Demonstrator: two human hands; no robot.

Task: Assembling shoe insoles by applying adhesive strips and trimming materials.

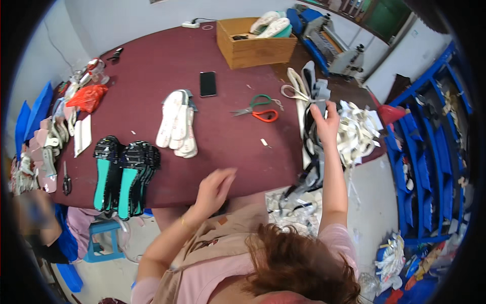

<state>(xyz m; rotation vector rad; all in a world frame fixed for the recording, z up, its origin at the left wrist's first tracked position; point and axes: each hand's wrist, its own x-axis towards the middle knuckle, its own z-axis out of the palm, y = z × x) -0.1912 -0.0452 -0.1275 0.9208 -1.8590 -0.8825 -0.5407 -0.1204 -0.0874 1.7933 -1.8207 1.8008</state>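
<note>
- Right hand (326, 121) reaching out to the bench's right edge, fingers closed on a bundle of grey and black straps (315, 93) standing up from a long pile there.
- Strap pile running from the far right part of the bench (228, 61) down over its near edge, beside a heap of white cut scraps (357, 131).
- Left hand (215, 188) hovering over the near bench edge, blurred, fingers loosely spread, gripping nothing.
- Scissors with green and red-orange handles (258, 108) lying flat just left of the strap pile, blades pointing left.
- Black phone (207, 83) face up, near the scissors, toward the far side.
- Stack of white insoles (177, 124) mid-bench, left of the phone.
- Row of black-and-teal soles (124, 177) overlapping at the near left edge.
- Wooden box (253, 43) at the far edge, holding pale shoe parts.
- Red plastic bag (87, 96) and mixed small pieces along the left side.
- Blue racks (430, 152) standing to the right, well apart from the bench.
</note>
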